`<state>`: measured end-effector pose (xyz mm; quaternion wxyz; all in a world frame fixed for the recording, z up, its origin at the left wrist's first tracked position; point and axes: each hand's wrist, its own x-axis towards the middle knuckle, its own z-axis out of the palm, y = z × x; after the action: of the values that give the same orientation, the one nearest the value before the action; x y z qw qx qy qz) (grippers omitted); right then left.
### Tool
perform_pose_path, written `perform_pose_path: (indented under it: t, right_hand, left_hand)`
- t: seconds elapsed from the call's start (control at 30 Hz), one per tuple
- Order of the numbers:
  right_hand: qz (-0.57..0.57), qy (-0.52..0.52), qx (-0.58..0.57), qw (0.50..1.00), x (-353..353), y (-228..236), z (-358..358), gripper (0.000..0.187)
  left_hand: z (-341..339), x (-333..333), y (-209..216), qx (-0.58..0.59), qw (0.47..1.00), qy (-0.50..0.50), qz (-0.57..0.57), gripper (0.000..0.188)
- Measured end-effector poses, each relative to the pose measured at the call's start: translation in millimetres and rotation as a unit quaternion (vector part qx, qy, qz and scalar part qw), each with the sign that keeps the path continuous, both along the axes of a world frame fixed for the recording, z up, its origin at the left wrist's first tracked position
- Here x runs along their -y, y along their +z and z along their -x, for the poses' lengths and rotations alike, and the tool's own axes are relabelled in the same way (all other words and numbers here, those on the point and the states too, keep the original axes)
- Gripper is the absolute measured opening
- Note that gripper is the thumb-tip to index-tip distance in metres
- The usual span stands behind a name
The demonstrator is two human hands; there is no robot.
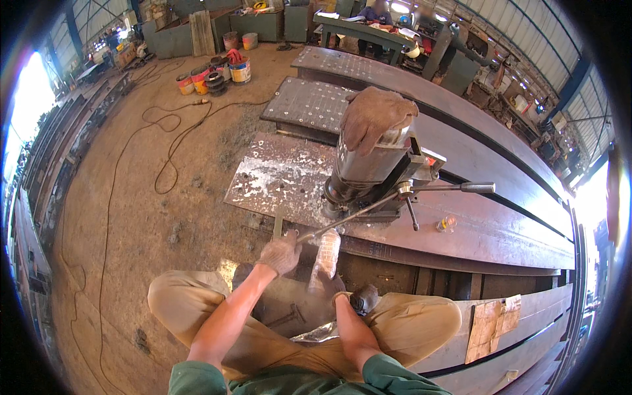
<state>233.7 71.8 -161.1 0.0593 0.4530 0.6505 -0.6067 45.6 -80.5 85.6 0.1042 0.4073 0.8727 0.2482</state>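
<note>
My left hand (280,253), in a brown work glove, is closed round the end of a long lever (349,219) on a drill press (368,158) with a dark cylindrical motor body. The drill stands on a steel beam (283,176) mottled with white patches. A brown cloth or glove (376,117) drapes over the top of the motor. Between my knees, my gloved right hand (331,286) grips the lower part of a translucent plastic bottle (327,253), its upper end tilted toward the drill's base. The drill bit itself is hard to make out.
Long steel beams (487,230) run to the right, with a small clear bottle (446,224) on one. Brown cardboard (494,327) lies at lower right. Paint buckets (240,70) and a looping cable (172,151) are on the floor at left. A person (376,14) is at a far table.
</note>
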Motion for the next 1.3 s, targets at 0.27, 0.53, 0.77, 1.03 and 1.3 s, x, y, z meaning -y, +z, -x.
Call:
perform_pose_path:
  t: [0.27,0.53,0.77,1.03,1.3]
  right_hand:
    - [0.023,-0.008,-0.031,0.999,15.9,45.8,0.7,0.076]
    - [-0.036,-0.002,0.026,0.999,13.1,32.8,1.6,0.069]
    - [-0.008,-0.017,0.006,1.0,14.3,43.3,2.9,0.067]
    - [-0.024,-0.002,0.034,0.999,15.4,63.3,2.9,0.066]
    - [-0.031,0.011,0.03,0.999,17.6,66.9,3.6,0.069]
  left_hand:
    - [0.7,6.8,-6.1,0.014,0.999,0.018,0.026,0.027]
    - [0.9,6.1,-9.3,0.004,1.0,0.015,0.009,0.027]
    - [0.9,4.5,-1.8,0.035,0.998,0.02,0.047,0.03]
    - [1.8,4.2,-0.8,0.049,0.997,0.014,0.06,0.03]
    - [2.2,8.4,-10.2,0.043,0.998,0.014,0.045,0.034]
